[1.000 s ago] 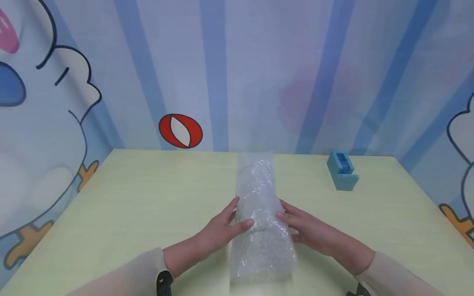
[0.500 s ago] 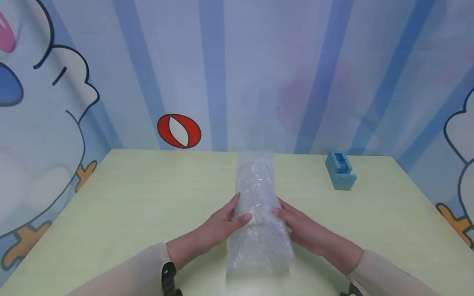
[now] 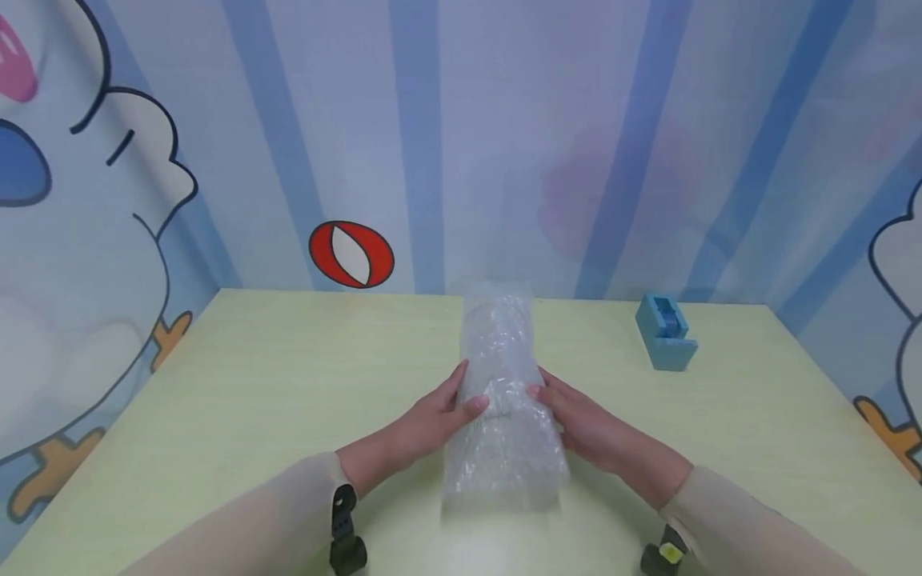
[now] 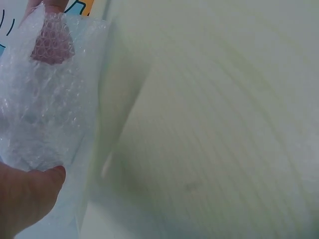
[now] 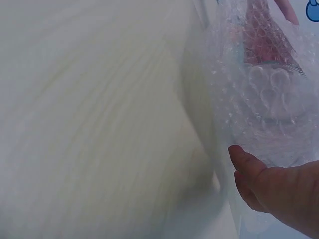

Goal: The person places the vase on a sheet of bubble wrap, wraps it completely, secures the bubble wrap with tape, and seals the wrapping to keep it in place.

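Note:
A long bundle of clear bubble wrap [image 3: 504, 460] lies lengthwise before me, between both hands. Through the layers in the right wrist view, a rounded, see-through shape [image 5: 276, 94] shows, but its kind is hard to tell. My left hand [image 3: 432, 420] grips the bundle's left side, thumb on top. On the opposite side my right hand [image 3: 583, 416] holds it the same way, its thumb on the upper face. The left thumb [image 4: 37, 194] presses on the plastic in the left wrist view. Most of the other fingers are hidden beside or under the wrap.
A blue tape dispenser [image 3: 666, 332] stands at the back right of the pale yellow-green table [image 3: 302, 360]. Behind the table hangs a striped blue backdrop [image 3: 497, 144] with cartoon figures. Dark bands with small devices [image 3: 346, 532] sit on both wrists.
Both hands and the bubble-wrapped bundle have shifted a little away from me, toward the back of the table. The grip looks much the same, and the tape dispenser has stayed put.

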Available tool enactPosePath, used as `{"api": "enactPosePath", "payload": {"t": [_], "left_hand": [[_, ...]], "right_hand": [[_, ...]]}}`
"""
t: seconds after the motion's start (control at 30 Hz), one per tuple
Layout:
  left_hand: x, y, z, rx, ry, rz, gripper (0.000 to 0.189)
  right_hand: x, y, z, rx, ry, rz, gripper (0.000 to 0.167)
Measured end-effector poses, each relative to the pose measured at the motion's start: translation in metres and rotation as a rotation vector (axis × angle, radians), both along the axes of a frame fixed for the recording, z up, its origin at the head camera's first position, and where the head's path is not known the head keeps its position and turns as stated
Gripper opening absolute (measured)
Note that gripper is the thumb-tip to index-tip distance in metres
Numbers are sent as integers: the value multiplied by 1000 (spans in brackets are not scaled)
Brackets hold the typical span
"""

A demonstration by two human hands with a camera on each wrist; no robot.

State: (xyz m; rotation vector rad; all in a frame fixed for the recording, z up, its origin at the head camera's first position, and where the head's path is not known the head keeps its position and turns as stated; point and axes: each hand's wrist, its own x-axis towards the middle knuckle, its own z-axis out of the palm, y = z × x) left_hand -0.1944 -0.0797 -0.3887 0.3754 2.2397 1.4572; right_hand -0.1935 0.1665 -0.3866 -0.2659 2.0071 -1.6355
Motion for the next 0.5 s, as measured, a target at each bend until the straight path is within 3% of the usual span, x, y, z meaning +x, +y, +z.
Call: {"api": "enactPosePath", "payload": {"t": [0.17,0.5], "left_hand": [[-5,0,-1,-10,2,-5,84],[-25,-2,0,8,10,-40,82]], "right_hand": [[-3,1,-2,0,36,6,66],[-20,1,-3,-9,64,44,65]]}}
